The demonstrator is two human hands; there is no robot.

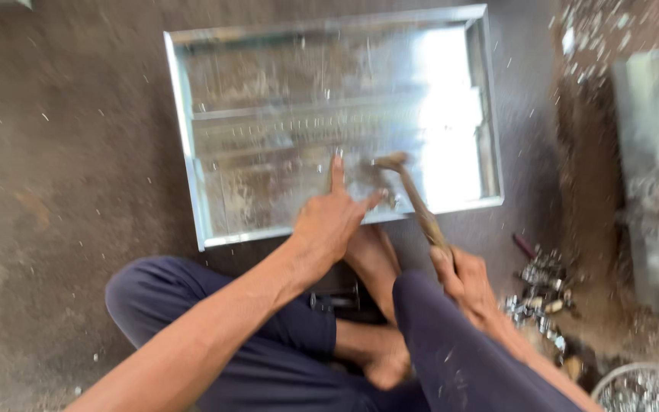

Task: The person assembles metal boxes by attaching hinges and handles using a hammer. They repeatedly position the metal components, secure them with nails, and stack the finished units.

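1. Sheet-metal tray [268, 122], shiny, shallow, raised edges, flat on the dark floor [62, 152] in front of the seated person.
2. Left hand [329, 221] pressed on the tray's near part, index finger straight, thumb out, holding nothing.
3. Right hand [463, 278] closed around the handle of a hammer [413, 194]; head over the tray, just beside the left fingers.
4. Pile of small metal parts [539, 294] on the floor to the right; blurred.
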